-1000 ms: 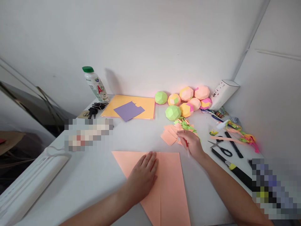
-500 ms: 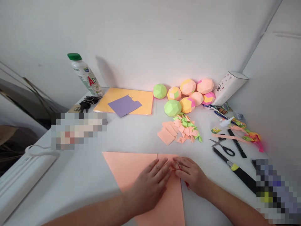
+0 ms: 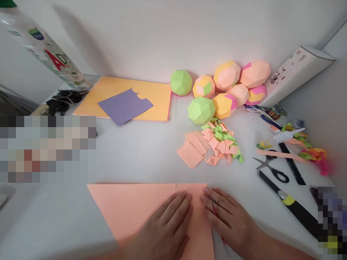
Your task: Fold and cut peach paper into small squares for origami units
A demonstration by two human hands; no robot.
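A large peach sheet of paper (image 3: 130,202), folded over with a slanted left edge, lies in front of me. My left hand (image 3: 170,227) presses flat on it, fingers stretched out side by side and holding nothing. At the sheet's right edge rests my right hand (image 3: 233,220), fingertips on the paper near its top right corner. Tucked between the right hand's fingers is a thin red pen (image 3: 214,208), its lower end showing beneath the palm. A short vertical crease or edge line shows at the sheet's top.
Beyond the sheet lie peach paper squares (image 3: 190,155) and small folded pieces (image 3: 221,141). Faceted paper balls (image 3: 201,110) line the wall. Orange paper (image 3: 151,104) with a purple scrap (image 3: 124,106) is back left. Scissors (image 3: 271,168) and a black-handled knife (image 3: 298,213) lie right.
The view has moved closer. My right hand has flattened along the sheet's right edge with the pen between its fingers; my left hand remains flat on the paper, slightly farther from the right hand.
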